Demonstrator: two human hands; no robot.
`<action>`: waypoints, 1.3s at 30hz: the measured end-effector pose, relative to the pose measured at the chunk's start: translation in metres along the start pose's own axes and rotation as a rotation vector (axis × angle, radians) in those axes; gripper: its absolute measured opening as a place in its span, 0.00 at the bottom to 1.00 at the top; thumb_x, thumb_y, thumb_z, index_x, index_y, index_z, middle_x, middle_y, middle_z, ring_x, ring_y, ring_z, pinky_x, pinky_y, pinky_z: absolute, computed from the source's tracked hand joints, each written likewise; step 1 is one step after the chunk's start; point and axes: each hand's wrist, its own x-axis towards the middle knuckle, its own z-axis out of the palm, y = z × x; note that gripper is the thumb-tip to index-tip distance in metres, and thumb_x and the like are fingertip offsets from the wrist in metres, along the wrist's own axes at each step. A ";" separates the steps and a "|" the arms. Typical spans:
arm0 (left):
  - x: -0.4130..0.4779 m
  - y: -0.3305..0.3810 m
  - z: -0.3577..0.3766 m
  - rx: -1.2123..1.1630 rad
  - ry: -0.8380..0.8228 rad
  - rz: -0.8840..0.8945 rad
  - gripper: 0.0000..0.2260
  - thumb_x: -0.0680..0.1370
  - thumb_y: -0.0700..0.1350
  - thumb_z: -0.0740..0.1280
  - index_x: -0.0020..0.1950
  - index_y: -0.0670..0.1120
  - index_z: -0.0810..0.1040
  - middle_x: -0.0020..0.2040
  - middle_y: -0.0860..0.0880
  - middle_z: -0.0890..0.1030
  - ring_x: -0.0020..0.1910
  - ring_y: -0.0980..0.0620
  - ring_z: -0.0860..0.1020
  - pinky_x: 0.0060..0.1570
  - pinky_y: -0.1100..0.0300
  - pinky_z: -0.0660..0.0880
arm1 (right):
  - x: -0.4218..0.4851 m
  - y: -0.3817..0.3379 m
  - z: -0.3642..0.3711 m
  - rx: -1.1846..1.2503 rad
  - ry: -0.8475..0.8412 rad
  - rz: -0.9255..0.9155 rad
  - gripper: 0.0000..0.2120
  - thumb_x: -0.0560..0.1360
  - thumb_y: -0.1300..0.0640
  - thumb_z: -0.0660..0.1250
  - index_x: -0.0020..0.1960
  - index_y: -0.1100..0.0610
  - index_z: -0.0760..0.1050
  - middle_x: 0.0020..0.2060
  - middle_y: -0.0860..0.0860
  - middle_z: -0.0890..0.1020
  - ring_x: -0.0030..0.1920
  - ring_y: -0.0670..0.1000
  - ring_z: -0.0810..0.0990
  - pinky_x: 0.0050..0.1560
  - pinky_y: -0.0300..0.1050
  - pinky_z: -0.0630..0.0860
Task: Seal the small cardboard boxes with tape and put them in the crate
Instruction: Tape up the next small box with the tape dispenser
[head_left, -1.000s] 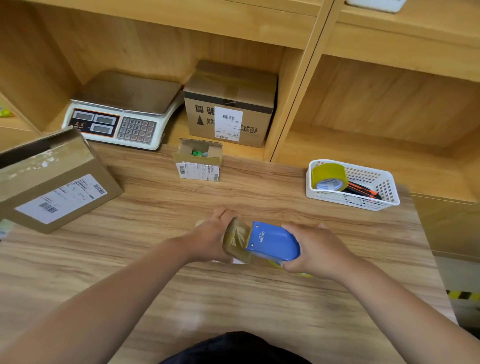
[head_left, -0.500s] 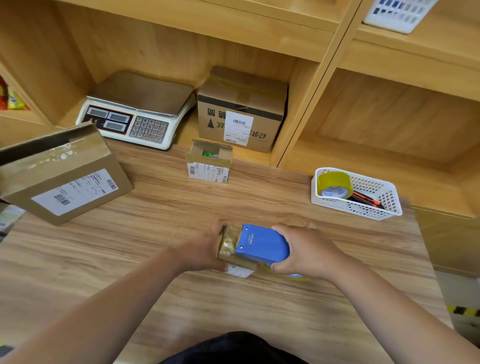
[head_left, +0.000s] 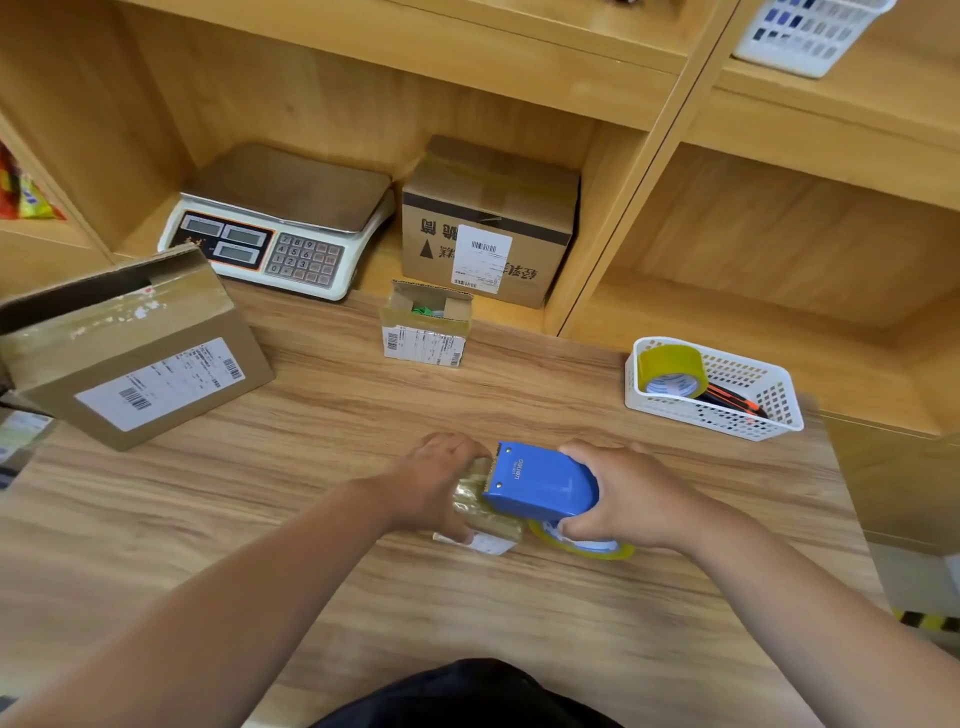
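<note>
At the middle of the wood-grain surface (head_left: 337, 597), the small brown cardboard box (head_left: 485, 522) is gripped by the curled fingers of the left hand (head_left: 431, 483) and the blue plastic tape dispenser (head_left: 540, 486) is clasped against it by the right hand (head_left: 626, 493); sealing is judged to be underway, with the tape to be torn off next.

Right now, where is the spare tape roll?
Head view: the spare tape roll leans in the left end of the white basket, far right of the table, beside an orange-handled tool.
</note>
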 end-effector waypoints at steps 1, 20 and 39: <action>0.001 0.000 -0.001 0.009 -0.003 0.007 0.41 0.65 0.56 0.77 0.73 0.49 0.61 0.68 0.52 0.66 0.70 0.52 0.59 0.68 0.64 0.54 | -0.002 0.002 0.000 0.013 0.000 -0.005 0.24 0.62 0.38 0.69 0.54 0.43 0.68 0.44 0.41 0.78 0.44 0.47 0.74 0.52 0.41 0.64; 0.007 -0.001 -0.001 -0.039 -0.062 -0.016 0.42 0.61 0.56 0.79 0.71 0.52 0.64 0.67 0.54 0.66 0.68 0.54 0.61 0.70 0.57 0.59 | -0.046 0.064 0.004 -0.138 -0.012 0.041 0.21 0.64 0.39 0.68 0.54 0.41 0.67 0.44 0.38 0.78 0.40 0.44 0.74 0.48 0.38 0.61; 0.002 0.020 -0.010 0.193 -0.101 -0.034 0.44 0.67 0.56 0.75 0.76 0.49 0.55 0.77 0.48 0.54 0.76 0.50 0.49 0.72 0.60 0.45 | -0.008 0.048 0.047 -0.221 -0.014 0.035 0.23 0.65 0.41 0.67 0.57 0.46 0.68 0.46 0.45 0.80 0.45 0.52 0.77 0.52 0.45 0.62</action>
